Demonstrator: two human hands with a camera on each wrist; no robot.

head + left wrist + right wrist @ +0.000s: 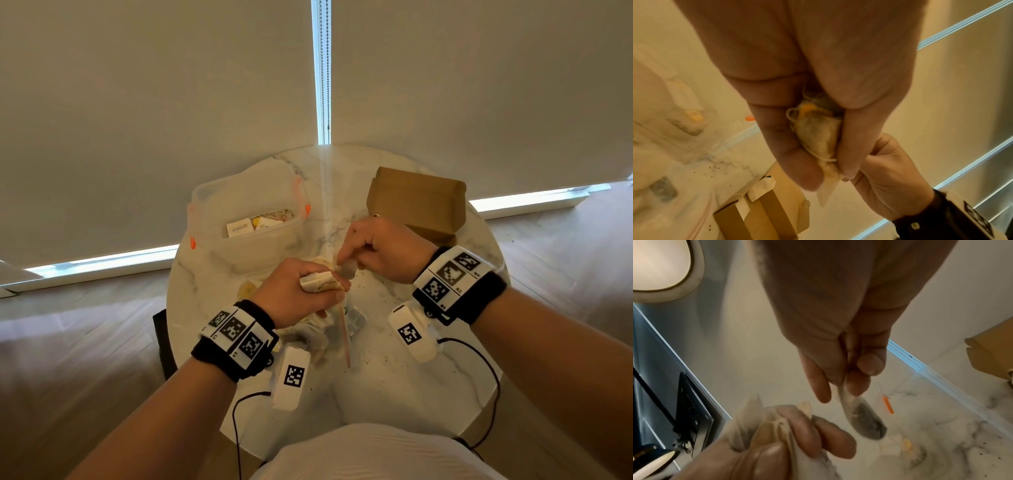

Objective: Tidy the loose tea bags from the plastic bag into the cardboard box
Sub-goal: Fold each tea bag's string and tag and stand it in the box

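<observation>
A: What sits toward the left edge of the round marble table (394, 383)?

B: A clear plastic storage container (246, 219) with orange clips, holding a few printed white packets. It stands at the far left of the tabletop.

A: And the left hand?

B: The left hand (294, 291) hovers over the middle of the table, fingers and thumb curled tight round a bunch of tea bags (320, 282). The left wrist view shows that bunch (816, 134) wedged between thumb and fingers, strings looped about it, a paper tab poking out below.

A: Where is the plastic bag?

B: The plastic bag (342, 329) lies crumpled beneath the hands, near the table's near edge, its reddish zip strip running toward the person. More tea bags lie in and around it; how many I cannot tell.

A: The right hand?

B: Just beside the left one. The right hand (380, 253) pinches a single tea bag (863, 417) by its top between thumb and fingertips; the dark, leaf-filled end hangs down, clear of the table.

A: And the box?

B: The cardboard box (418, 205) stands open at the far right edge, behind the right hand. In the left wrist view a couple of paper tags (760, 188) hang over its wall. Dark tea specks dot the marble near the hands.
</observation>
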